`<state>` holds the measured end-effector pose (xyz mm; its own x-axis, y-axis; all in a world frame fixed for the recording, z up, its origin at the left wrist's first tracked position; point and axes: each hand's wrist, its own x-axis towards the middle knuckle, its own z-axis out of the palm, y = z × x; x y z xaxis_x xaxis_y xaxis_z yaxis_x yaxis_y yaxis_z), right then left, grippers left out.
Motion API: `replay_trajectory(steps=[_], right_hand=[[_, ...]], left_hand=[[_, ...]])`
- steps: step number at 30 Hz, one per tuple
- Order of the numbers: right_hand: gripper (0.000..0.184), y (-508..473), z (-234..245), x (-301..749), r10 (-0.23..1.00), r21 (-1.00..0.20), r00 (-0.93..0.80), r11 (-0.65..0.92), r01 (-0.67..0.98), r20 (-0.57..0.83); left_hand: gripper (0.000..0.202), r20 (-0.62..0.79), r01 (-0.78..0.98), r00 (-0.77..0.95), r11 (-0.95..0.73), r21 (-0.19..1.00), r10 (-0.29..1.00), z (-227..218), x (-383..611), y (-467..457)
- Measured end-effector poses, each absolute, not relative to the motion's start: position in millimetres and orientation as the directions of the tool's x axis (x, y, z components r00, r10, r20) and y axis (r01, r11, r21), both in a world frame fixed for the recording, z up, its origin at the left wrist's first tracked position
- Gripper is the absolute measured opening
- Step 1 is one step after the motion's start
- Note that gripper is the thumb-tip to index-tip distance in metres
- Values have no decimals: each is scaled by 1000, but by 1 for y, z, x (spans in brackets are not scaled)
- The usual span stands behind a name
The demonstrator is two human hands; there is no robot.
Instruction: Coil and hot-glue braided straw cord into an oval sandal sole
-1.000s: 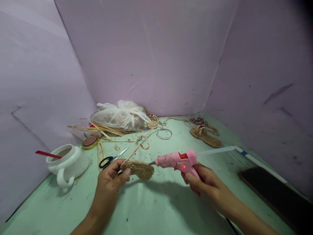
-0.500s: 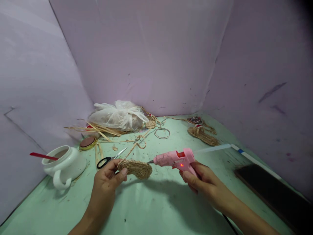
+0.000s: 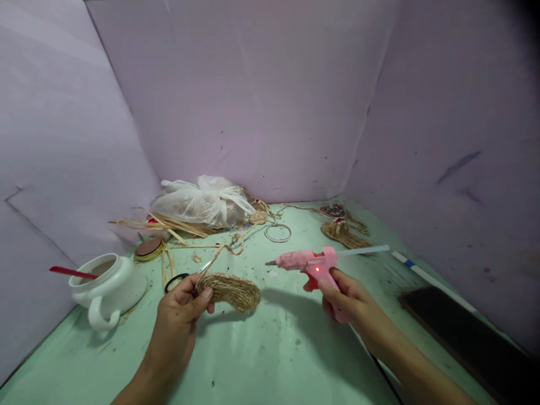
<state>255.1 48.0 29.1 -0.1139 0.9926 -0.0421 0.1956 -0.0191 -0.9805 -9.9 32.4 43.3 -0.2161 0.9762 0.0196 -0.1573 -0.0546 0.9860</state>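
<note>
My left hand (image 3: 185, 306) pinches one end of a coiled jute rope sole (image 3: 234, 291), shaped like a small slipper. A loose strand of rope (image 3: 219, 253) runs from its held end to the back of the table. My right hand (image 3: 350, 298) is wrapped around the handle of a pink glue gun (image 3: 310, 261), whose red light is lit. Its nozzle points left, above and apart from the sole. A clear glue stick (image 3: 365, 250) sticks out of the gun's back. Partly hidden behind my left hand lie scissors (image 3: 176, 281) with black handles.
On the left stands a white pot (image 3: 120, 287) with a red stick (image 3: 71, 272). Behind are a round tin (image 3: 148, 247), straw strips (image 3: 185, 226), a white plastic bag (image 3: 205, 202) and a metal ring (image 3: 278, 233). A finished-looking rope slipper (image 3: 343, 233) and a dark slab (image 3: 459, 337) lie right.
The glue gun has drawn back from the sole's edge and tipped, its nozzle now higher and apart. My left hand has turned the sole so more of its coiled side shows.
</note>
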Motion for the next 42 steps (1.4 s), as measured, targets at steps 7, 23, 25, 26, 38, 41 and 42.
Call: replay_trajectory(steps=[7,23,25,26,38,41,42], right_hand=[[36,70,7,273,976,-922,192,-165,351,-102],[26,76,93,179,534,-545,-548,823,161,644],[23,81,79,176,481,-480,-587,860,171,651],[22,83,73,177,466,-448,-603,873,193,647],[29,82,74,183,341,-282,-663,938,199,666],[32,81,76,183,337,-272,-658,940,204,673],[32,81,76,183,346,-275,-658,938,213,669]], left_hand=[[15,-14,-186,-136,-12,983,991,43,-3,26],[18,-25,-111,24,28,993,999,55,2,15],[19,-44,-105,37,47,993,998,56,4,15],[19,-51,-99,41,55,994,998,57,4,15],[17,-78,-84,-2,77,993,997,52,4,19],[18,-72,-76,-14,71,995,997,53,5,19],[18,-71,-73,-18,69,995,997,53,5,19]])
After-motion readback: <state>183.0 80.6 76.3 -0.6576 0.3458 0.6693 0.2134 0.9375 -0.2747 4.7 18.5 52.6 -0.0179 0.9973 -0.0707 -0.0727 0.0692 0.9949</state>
